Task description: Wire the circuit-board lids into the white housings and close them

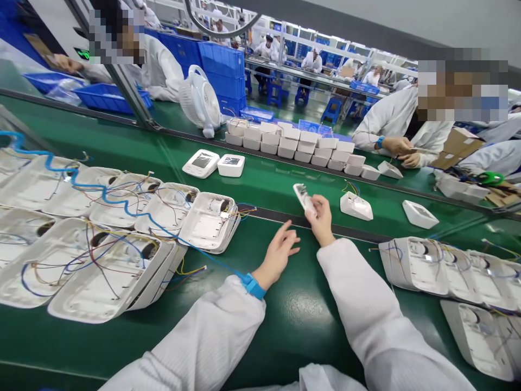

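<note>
While the right hand (pixel 321 217) pinched: its fingers were closed on a small white plastic part (pixel 302 196), above the worktop.
Left hand (pixel 279 252): fingers were loosely spread, holding nothing.
White plastic part: a slipping fingertip grip could have dropped it.
Blue coiled cord (pixel 105 191): lying across wired shells (pixel 97 279), it could have snagged leads.
Worktop (pixel 285 336): was glossy green.
Room: white-coated workers (pixel 388 115) sat beyond.

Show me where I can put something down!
There's bare green between the left sleeve and right sleeve, and between display units and held white piece. It's crowded left, with wired housings, and far back, with stacked white cases.
</note>
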### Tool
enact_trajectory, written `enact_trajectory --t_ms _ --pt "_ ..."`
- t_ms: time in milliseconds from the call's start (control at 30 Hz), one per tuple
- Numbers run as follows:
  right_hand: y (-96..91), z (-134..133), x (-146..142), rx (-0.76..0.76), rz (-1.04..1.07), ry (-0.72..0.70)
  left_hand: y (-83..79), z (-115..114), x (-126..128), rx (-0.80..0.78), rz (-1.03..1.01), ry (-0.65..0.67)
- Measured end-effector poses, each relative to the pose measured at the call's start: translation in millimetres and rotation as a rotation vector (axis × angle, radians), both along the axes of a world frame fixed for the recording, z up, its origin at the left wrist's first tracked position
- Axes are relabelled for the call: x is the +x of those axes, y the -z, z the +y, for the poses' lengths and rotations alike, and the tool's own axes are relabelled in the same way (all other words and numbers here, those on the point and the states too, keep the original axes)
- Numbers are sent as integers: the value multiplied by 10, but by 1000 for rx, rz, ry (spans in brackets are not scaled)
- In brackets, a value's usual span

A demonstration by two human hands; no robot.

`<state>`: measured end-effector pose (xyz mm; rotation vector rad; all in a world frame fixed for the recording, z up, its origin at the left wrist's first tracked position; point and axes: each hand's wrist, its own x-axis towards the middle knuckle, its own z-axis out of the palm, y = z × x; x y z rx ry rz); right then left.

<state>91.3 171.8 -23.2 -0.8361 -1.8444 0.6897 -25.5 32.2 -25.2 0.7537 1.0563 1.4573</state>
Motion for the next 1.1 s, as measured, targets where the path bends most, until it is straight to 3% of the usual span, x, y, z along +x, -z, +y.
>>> enact_trajectory --t_ms 100,200,267,367,433,500,600,833,1000,1100 --pt "-3 -597 4 19 -30 -370 23 39 7 -8 -310 -38" --pt "-36 -811 23 -15 -87 -488 -3 22 31 -31 -400 -38" --pt "-57 -630 99 -53 -71 -355 -50 -15 37 -61 -436 36" --pt "-50 -66 319 -175 -49 80 -114 -78 28 -130 -485 254" --pt "-15 305 479 -368 27 319 -129 -107 23 -145 -479 411" --pt "41 547 592 -445 49 367 -128 -119 25 -131 -473 514" --pt "131 632 635 -456 56 380 -139 -119 37 -139 -529 542" --pt "150 306 574 -318 126 422 -229 -88 14 -139 -566 394" --pt "69 -124 871 -210 136 423 -115 -27 -20 50 -383 -46" --pt "23 -457 1165 -183 60 370 -51 -22 -19 143 -319 -171"
